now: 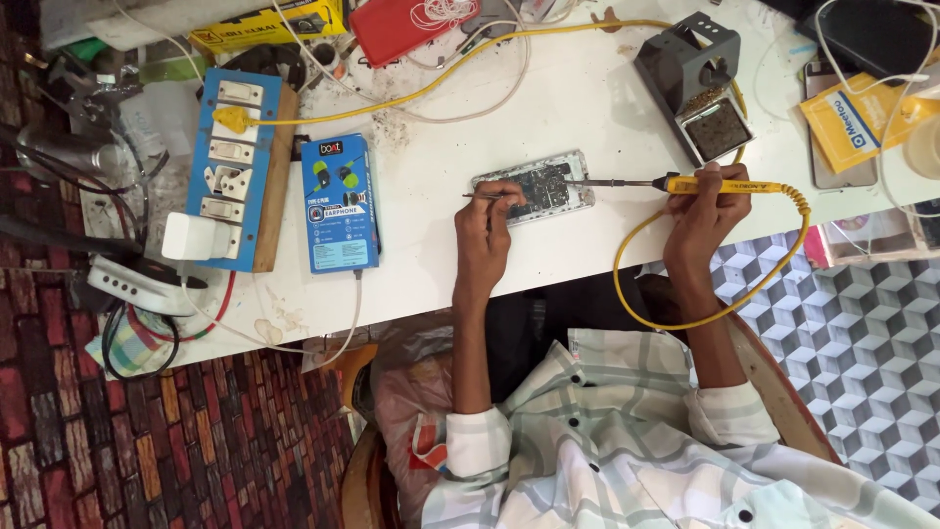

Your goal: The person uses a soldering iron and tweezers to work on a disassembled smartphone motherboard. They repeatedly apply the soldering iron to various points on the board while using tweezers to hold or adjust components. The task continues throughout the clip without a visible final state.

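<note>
An opened phone (544, 185) with its circuit board exposed lies on the white table (578, 108). My left hand (486, 223) rests at the phone's left end and pinches thin metal tweezers (477, 195) against the board. My right hand (707, 208) grips a yellow-handled soldering iron (727, 183). Its metal tip (597, 182) points left and reaches the phone's right edge. The iron's yellow cable (654, 318) loops down past the table edge beside my right forearm.
A dark soldering iron stand (697, 83) sits behind my right hand. A blue earphone box (339, 203) and a blue switchboard with a white plug (233, 167) lie to the left. Cables, a red case (392, 27) and a yellow box (854, 121) crowd the far edge.
</note>
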